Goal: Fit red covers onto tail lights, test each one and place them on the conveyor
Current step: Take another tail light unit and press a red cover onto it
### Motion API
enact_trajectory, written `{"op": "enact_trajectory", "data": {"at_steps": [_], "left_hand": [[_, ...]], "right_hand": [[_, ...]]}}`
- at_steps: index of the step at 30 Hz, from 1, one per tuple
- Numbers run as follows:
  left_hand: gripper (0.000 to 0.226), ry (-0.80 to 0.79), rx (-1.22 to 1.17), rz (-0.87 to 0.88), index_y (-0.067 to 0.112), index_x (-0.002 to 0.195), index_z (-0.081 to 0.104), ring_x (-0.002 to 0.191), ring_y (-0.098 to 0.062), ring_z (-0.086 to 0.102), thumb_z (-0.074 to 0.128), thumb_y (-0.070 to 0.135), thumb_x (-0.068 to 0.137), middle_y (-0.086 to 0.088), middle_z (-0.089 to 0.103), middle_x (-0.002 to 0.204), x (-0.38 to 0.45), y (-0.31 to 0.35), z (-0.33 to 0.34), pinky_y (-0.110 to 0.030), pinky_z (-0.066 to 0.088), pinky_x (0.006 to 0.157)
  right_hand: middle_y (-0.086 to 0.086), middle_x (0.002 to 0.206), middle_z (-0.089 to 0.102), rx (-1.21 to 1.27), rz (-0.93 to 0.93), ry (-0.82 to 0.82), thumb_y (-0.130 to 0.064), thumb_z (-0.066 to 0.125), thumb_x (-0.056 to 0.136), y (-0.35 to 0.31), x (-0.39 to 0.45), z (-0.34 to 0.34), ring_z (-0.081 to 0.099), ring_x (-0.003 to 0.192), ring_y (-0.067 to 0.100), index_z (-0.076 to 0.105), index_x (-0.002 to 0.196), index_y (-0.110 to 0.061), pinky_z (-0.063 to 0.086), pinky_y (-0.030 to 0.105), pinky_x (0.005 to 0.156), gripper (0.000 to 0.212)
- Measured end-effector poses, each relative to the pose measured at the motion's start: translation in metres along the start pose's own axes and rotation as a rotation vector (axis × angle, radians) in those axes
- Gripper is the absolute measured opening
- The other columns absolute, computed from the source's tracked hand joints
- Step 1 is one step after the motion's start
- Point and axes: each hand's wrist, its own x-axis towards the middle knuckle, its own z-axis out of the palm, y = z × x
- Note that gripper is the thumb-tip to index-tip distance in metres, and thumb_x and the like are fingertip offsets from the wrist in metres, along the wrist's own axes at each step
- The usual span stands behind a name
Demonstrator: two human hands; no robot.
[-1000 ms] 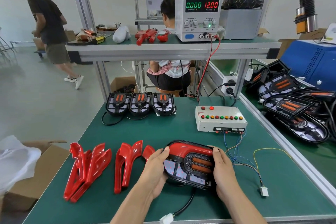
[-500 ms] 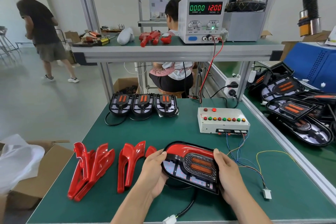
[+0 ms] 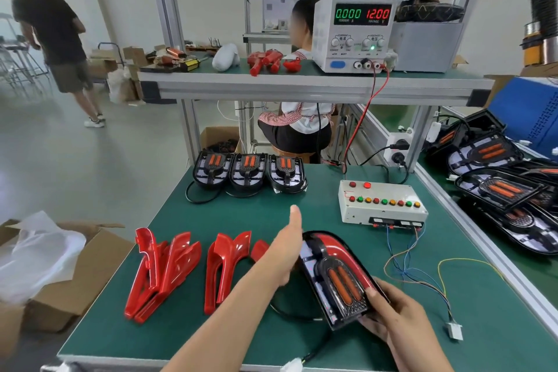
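Low and right of centre in the frame, the tail light [image 3: 335, 273] lies tilted, long axis from upper left to lower right, red-covered end away. The right hand [image 3: 395, 315] pinches its near end, thumb on top. The left hand [image 3: 287, 248] rests against its left edge, thumb raised. It looks rigid, light and glossy; best gripped by the rim.

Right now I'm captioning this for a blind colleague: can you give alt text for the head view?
A person's right hand grips a tail light fitted with a red cover above a green workbench, while the left hand presses flat against its side. Loose red covers lie left, three uncovered lights behind, a button test box to the right.
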Motion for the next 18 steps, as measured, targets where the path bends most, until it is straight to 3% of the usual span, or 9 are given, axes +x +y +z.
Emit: {"op": "enact_trajectory", "data": {"at_steps": [2, 4, 6, 8, 10, 12, 14, 18], "left_hand": [[0.08, 0.102, 0.173, 0.17, 0.019, 0.139, 0.053, 0.128, -0.019, 0.048, 0.021, 0.078, 0.095, 0.011, 0.056, 0.129, -0.007, -0.002, 0.003, -0.041, 0.036, 0.102], [0.046, 0.228, 0.298, 0.39, 0.024, 0.116, 0.061, 0.113, -0.016, 0.06, 0.038, 0.061, 0.101, 0.016, 0.061, 0.105, -0.014, -0.009, -0.003, -0.032, 0.041, 0.092], [0.016, 0.272, 0.296, 0.508, 0.029, 0.097, 0.065, 0.093, -0.011, 0.069, 0.054, 0.041, 0.101, 0.014, 0.069, 0.088, -0.023, -0.017, -0.014, -0.032, 0.054, 0.085], [0.015, 0.374, 0.334, 0.615, 0.029, 0.082, 0.064, 0.069, -0.005, 0.066, 0.062, 0.031, 0.097, 0.014, 0.068, 0.075, -0.033, -0.023, -0.033, -0.027, 0.055, 0.072], [0.017, 0.532, 0.454, 0.681, 0.026, 0.077, 0.062, 0.061, -0.004, 0.058, 0.066, 0.027, 0.094, 0.014, 0.065, 0.069, -0.042, -0.026, -0.06, -0.02, 0.046, 0.062], [0.014, 0.674, 0.607, 0.664, 0.026, 0.08, 0.063, 0.065, -0.003, 0.057, 0.067, 0.025, 0.093, 0.012, 0.064, 0.071, -0.047, -0.027, -0.095, -0.023, 0.042, 0.063], [0.005, 0.777, 0.802, 0.588, 0.022, 0.089, 0.067, 0.078, -0.011, 0.059, 0.065, 0.022, 0.094, 0.007, 0.066, 0.091, -0.047, -0.027, -0.131, -0.028, 0.042, 0.068], [0.017, 0.788, 1.174, 0.36, 0.017, 0.104, 0.069, 0.104, -0.027, 0.059, 0.064, 0.03, 0.094, -0.003, 0.061, 0.109, -0.039, -0.024, -0.175, -0.036, 0.049, 0.08]], "right_hand": [[0.018, 0.101, 0.076, 0.036, -0.01, 0.031, -0.003, 0.059, 0.097, 0.003, 0.001, 0.004, 0.073, 0.076, 0.027, 0.068, 0.118, -0.007, 0.061, 0.028, 0.063, 0.022], [0.018, 0.1, 0.076, 0.059, -0.03, 0.048, 0.0, 0.058, 0.098, 0.006, 0.003, 0.008, 0.074, 0.075, 0.026, 0.066, 0.119, -0.004, 0.062, 0.028, 0.062, 0.023], [0.016, 0.101, 0.076, 0.058, -0.054, 0.067, 0.0, 0.059, 0.097, 0.011, 0.004, 0.01, 0.075, 0.081, 0.027, 0.065, 0.12, -0.004, 0.061, 0.028, 0.064, 0.024], [0.014, 0.104, 0.076, 0.059, -0.075, 0.095, -0.001, 0.061, 0.096, 0.015, 0.005, 0.01, 0.074, 0.089, 0.029, 0.067, 0.118, -0.008, 0.061, 0.028, 0.065, 0.023], [0.012, 0.107, 0.075, 0.056, -0.093, 0.115, -0.004, 0.064, 0.095, 0.018, 0.007, 0.01, 0.072, 0.096, 0.031, 0.068, 0.113, -0.015, 0.062, 0.029, 0.067, 0.021], [0.012, 0.11, 0.074, 0.052, -0.099, 0.132, -0.008, 0.066, 0.094, 0.02, 0.008, 0.013, 0.071, 0.097, 0.029, 0.069, 0.111, -0.018, 0.062, 0.028, 0.066, 0.02], [0.011, 0.11, 0.073, 0.048, -0.103, 0.142, -0.01, 0.067, 0.094, 0.019, 0.009, 0.016, 0.071, 0.094, 0.027, 0.069, 0.107, -0.02, 0.062, 0.027, 0.065, 0.017], [0.011, 0.108, 0.072, 0.036, -0.1, 0.153, -0.012, 0.068, 0.093, 0.016, 0.009, 0.02, 0.071, 0.092, 0.029, 0.069, 0.103, -0.02, 0.062, 0.025, 0.063, 0.012]]}}
